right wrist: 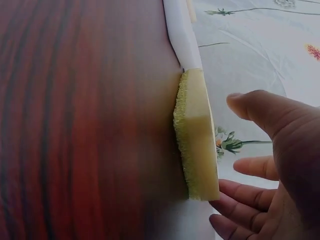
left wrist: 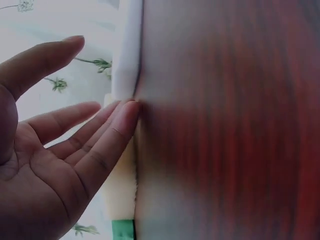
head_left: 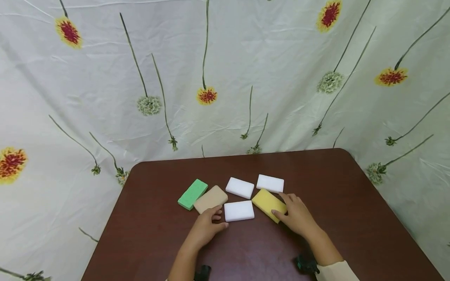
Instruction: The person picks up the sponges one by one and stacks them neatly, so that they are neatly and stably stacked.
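Your left hand [head_left: 207,227], released, fingers loosely extended, is just beside the beige sponge [head_left: 210,199]. Your right hand [head_left: 298,214], also released, spreads thumb and fingers about the yellow sponge [head_left: 268,203], right on the worktop [head_left: 351,218]. White sponge [head_left: 239,211] between them. Farther: green sponge [head_left: 193,194], left; two more white sponges [head_left: 240,187], centre and right. Flowered cloth [head_left: 225,125] beyond.

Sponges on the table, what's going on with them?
A person's right hand is spread at the yellow sponge on the brown table. The left hand, holding nothing, is at the beige sponge, beside the nearest white sponge. The green sponge and two other white sponges lie nearby.
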